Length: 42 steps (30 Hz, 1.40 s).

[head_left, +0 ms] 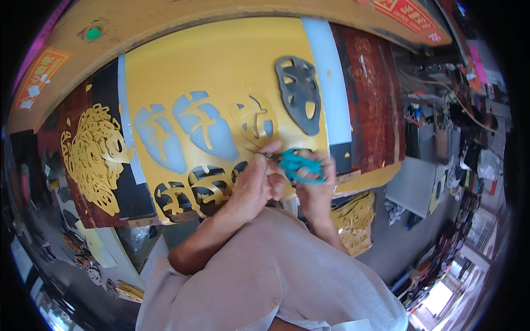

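My right hand grips scissors with teal handles, held over the near edge of a yellow sheet. Close to the blades, my left hand is closed with thumb and fingers pressed together; whatever it pinches is too small or blurred to make out. Beyond the hands, a yellow cut piece with slots lies in the sheet. A dark grey oval cutting die with several openings rests on the sheet's right side. Mask-shaped holes at left show a pale surface beneath.
A heap of yellow cut pieces is piled at the table's left. A tan machine beam with a green button spans the far side. A bag of yellow pieces stands below the table's right edge.
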Motion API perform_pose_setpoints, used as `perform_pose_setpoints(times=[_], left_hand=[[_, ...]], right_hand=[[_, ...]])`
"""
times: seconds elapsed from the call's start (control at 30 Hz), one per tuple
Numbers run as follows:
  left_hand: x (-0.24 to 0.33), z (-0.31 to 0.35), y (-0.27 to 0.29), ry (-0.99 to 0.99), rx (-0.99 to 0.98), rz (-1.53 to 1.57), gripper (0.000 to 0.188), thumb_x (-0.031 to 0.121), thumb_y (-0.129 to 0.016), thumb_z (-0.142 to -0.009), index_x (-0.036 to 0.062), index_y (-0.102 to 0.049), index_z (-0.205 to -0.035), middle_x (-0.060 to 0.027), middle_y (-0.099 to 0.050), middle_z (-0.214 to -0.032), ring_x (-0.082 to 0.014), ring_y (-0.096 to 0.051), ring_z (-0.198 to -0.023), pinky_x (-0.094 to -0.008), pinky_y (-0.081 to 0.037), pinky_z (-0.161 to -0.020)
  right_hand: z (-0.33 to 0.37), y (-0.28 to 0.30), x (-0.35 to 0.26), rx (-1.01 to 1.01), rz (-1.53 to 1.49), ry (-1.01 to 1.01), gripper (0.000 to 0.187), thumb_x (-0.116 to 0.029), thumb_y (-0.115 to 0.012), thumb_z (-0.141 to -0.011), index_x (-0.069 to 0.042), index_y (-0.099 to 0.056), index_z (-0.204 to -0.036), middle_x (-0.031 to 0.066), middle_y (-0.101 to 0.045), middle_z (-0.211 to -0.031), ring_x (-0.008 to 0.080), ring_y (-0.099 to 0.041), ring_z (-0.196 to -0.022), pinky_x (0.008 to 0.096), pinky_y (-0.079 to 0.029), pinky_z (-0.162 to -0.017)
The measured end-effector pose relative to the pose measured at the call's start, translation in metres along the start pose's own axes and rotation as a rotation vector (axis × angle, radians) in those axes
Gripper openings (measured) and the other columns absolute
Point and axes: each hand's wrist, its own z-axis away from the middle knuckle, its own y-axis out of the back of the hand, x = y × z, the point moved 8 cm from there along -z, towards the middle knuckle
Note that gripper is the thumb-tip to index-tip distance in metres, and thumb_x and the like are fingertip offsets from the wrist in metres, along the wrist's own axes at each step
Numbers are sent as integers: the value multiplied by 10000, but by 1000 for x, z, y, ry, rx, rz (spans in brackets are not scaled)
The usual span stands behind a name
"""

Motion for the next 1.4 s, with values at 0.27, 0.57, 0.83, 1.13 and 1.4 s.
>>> perform_pose_setpoints(times=[0.27, 0.57, 0.83, 1.13, 1.4], left_hand=[[7, 40, 58, 78, 209, -726, 339, 321, -510, -1188, 30, -665, -1267, 51, -469, -712, -60, -408, -587, -255, -340, -544], [10, 4, 13, 85, -147, -991, 491, 323, -635, -1121, 17, -550, -1496, -24, -657, -893, -92, -581, -693, -293, -498, -621], [53, -104, 7, 132, -67, -1854, 397, 309, -582, -1079, -52, -620, -1240, -160, -743, -790, -252, -723, -607, -413, -602, -670], [57, -116, 24, 317, -101, -1535, 347, 317, -566, -1080, 24, -647, -913, -107, -721, -744, -181, -651, -565, -367, -519, -529], [54, -117, 35, 224, -163, -1412, 328, 275, -581, -1091, 21, -622, -887, -91, -672, -725, -152, -599, -565, -351, -497, -547]], right_hand=[[64, 99, 19, -136, 767, -284, 507, 104, -651, -971, 20, -642, -1471, 120, -778, -1170, 188, -730, -1073, 341, -578, -976], [46, 43, 34, -628, 1041, -348, 724, -166, -828, -902, -56, -551, -1561, 149, -777, -941, 249, -752, -796, 376, -601, -777], [-31, 73, -5, -828, 1419, -159, 826, -90, -870, -823, -91, -547, -1583, 175, -741, -1128, 302, -739, -1026, 393, -577, -908], [-68, 49, 1, -1123, 1685, -273, 735, -122, -771, -787, -44, -609, -1500, 240, -732, -1215, 433, -713, -1083, 473, -578, -917], [-84, 16, 14, -1356, 1825, -116, 711, -111, -791, -788, -65, -602, -1472, 191, -713, -1122, 409, -666, -1106, 518, -504, -987]])
